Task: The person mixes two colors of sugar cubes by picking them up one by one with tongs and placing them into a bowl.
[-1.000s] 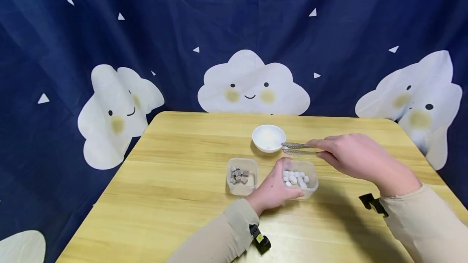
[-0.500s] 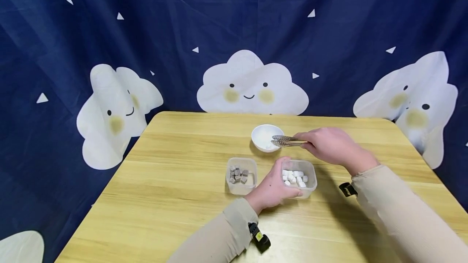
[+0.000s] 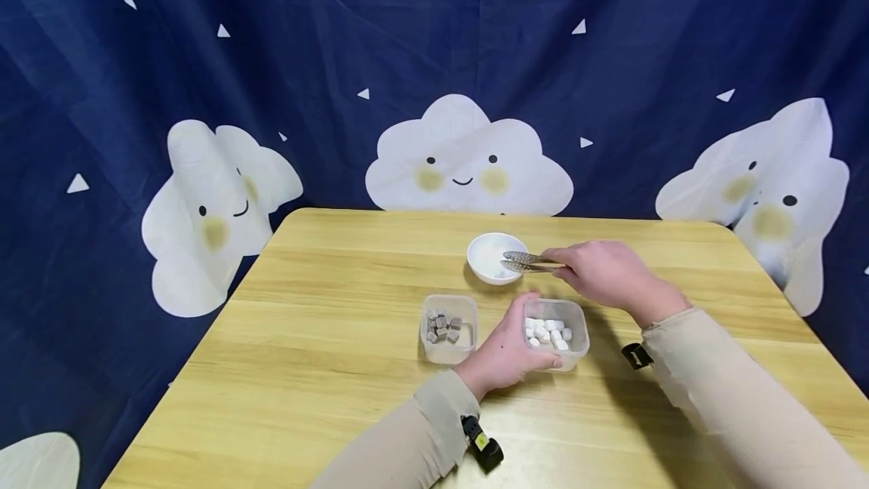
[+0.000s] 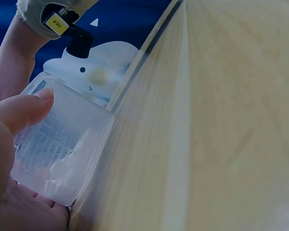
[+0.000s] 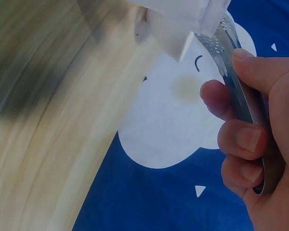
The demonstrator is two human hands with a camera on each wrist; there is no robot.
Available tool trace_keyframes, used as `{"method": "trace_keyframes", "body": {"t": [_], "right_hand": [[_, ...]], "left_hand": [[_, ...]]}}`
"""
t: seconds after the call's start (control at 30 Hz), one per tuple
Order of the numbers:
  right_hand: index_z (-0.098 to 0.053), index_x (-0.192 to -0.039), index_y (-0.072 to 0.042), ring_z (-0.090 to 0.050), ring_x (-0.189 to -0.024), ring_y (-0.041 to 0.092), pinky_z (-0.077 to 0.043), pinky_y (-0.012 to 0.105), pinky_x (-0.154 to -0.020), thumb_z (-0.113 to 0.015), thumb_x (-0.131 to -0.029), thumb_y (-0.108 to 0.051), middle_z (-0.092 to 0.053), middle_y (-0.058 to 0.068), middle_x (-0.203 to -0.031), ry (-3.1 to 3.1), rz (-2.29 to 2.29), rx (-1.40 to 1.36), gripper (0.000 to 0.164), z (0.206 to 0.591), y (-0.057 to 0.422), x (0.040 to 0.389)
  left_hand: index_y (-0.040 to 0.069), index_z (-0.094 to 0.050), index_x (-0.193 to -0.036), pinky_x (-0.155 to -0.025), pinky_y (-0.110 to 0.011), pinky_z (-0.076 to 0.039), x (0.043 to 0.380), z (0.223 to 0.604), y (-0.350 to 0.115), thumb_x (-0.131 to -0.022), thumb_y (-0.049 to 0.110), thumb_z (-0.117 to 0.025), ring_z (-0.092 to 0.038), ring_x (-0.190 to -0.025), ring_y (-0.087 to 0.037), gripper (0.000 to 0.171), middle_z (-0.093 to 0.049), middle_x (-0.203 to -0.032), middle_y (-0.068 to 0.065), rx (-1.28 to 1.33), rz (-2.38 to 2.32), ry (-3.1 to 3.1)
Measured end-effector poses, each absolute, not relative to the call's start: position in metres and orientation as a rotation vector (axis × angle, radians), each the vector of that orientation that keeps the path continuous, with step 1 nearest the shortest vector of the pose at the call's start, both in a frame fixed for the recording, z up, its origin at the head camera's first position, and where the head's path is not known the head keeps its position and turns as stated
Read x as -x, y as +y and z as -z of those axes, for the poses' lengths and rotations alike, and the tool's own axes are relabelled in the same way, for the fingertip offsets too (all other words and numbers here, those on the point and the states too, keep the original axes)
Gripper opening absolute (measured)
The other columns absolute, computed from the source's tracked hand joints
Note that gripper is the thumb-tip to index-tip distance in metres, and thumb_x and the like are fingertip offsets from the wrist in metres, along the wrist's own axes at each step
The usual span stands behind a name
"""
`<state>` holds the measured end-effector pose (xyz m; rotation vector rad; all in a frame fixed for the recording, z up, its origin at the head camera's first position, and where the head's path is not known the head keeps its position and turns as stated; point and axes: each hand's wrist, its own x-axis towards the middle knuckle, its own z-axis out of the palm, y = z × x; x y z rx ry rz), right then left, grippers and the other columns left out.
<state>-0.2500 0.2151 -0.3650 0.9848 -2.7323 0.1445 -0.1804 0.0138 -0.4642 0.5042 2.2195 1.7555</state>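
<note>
My left hand [image 3: 505,353] grips a translucent plastic container [image 3: 574,359] by its left side, thumb at the front wall and fingers at the back. Several small white cubes [image 3: 548,325] lie inside it. In the right wrist view, metal tongs [image 5: 238,98] with perforated tips run through my right hand [image 5: 274,110], whose fingers and thumb close round them. The head view has the tips a little apart over the right side of a white bowl [image 3: 483,273], the right hand [image 3: 604,272] to its right. Pale pieces show at the bowl's bottom.
Left of my left hand stands a second translucent container [image 3: 443,355] with several grey-brown cubes [image 3: 444,327]. Everything is on a wooden table [image 3: 305,368]. A dark blue curtain [image 3: 305,44] with printed clouds hangs behind the table's far edge.
The right hand has moved left, bringing the tongs' tips from the bowl's right rim to over its inside. Over the last half second it barely shifts. The left hand keeps its hold on the container.
</note>
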Motion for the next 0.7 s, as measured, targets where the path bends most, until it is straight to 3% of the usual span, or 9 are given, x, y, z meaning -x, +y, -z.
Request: {"method": "trace_keyframes", "body": {"t": [0.2,0.7], "right_hand": [[-0.072,-0.122,-0.017,-0.068,-0.074,0.023,-0.051,0.047,-0.057,-0.072,-0.093,-0.02,-0.074,-0.002,-0.094,-2.748,-0.143,-0.981,0.029,0.3634,0.2121,0.2488],[-0.071,-0.124,-0.017,-0.065,-0.07,0.019,-0.05,0.045,-0.056,-0.072,-0.093,-0.019,-0.073,-0.002,-0.092,-2.761,-0.165,-0.993,0.031,0.3571,0.2141,0.2453]], "left_hand": [[0.021,-0.027,-0.155,-0.103,-0.03,-0.04,0.1801,0.4659,0.0136,-0.072,0.016,-0.092,-0.055,-0.108,-0.006,0.105,-0.05,-0.134,0.008,-0.513,-1.748,2.242],[0.021,-0.027,-0.155,-0.101,-0.028,-0.041,0.1827,0.4679,0.0132,-0.073,0.015,-0.092,-0.056,-0.108,-0.006,0.105,-0.05,-0.133,0.01,-0.542,-1.739,2.253]]}}
